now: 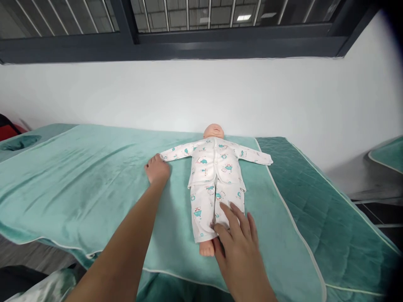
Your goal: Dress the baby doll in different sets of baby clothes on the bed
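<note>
A baby doll [214, 131] lies on its back with both arms stretched out sideways. It wears a white pajama top [215, 161] and matching pajama pants [203, 209], printed with small teal and red pictures. My left hand [157, 168] is closed at the end of the sleeve [176, 152] on the picture's left, its fingertips partly hidden. Over the lower pant leg on the right, my right hand [241, 247] is open with fingers spread, hiding the foot on that side. The other bare foot [207, 248] sticks out below its cuff.
Beneath the doll is a light green blanket [103, 188] with pale edging, over a darker green quilted cover [327, 218]. A white wall [176, 92] rises behind, below a dark window frame [220, 46] with metal bars. Something red and black [8, 128] stands at far left.
</note>
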A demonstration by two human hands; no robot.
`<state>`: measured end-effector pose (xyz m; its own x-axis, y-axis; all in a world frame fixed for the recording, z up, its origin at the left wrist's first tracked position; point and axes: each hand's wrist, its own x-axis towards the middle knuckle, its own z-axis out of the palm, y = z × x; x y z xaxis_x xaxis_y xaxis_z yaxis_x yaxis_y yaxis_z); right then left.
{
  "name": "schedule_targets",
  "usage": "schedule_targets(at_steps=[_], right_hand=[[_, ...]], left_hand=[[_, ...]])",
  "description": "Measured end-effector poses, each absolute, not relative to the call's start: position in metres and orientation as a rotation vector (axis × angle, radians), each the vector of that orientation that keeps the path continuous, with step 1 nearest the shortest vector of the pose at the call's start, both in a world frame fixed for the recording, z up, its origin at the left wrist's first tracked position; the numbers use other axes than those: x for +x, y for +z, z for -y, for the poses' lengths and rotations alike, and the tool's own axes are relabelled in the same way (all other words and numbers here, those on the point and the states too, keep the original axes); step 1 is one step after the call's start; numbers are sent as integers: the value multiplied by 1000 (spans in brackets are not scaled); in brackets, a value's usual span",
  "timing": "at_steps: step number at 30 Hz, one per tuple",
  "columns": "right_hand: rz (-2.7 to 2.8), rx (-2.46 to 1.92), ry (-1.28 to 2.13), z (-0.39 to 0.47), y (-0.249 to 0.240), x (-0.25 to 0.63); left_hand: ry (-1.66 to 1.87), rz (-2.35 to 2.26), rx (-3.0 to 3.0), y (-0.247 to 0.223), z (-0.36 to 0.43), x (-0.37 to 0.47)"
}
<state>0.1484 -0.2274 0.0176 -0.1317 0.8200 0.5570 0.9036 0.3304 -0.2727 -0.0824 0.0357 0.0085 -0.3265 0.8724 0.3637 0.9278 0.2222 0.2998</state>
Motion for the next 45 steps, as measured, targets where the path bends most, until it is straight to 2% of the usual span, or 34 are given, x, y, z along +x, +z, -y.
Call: schedule_targets(at_steps=[12, 18, 23, 28, 31, 34, 39, 45], right_hand=[[2007, -1303, -188, 241, 12, 150], [2072, -1197, -143, 243, 31, 151], [2047, -1277, -14, 245, 36, 151], [2035, -1363, -21, 254, 15, 162], [1989, -1444, -55, 256, 3, 163], [1981, -1498, -75, 252, -1, 159], [1939, -1493, -91, 245, 12, 151], [1896, -1448, -76, 244, 23, 148]], left_hand=[[-721, 2364, -1749, 8, -36, -84], [-727, 2382, -1749, 9, -37, -83], [-749, 2397, -1741, 8, -36, -82], [-859, 2348, -1753, 20, -29, -84], [-1183, 2253, -1805, 28, 4, -82], [-1446, 2254, -1979, 19, 75, -70], [-1320, 2093, -2729, -15, 197, -49], [-1311, 2096, -2790, -12, 221, -37]])
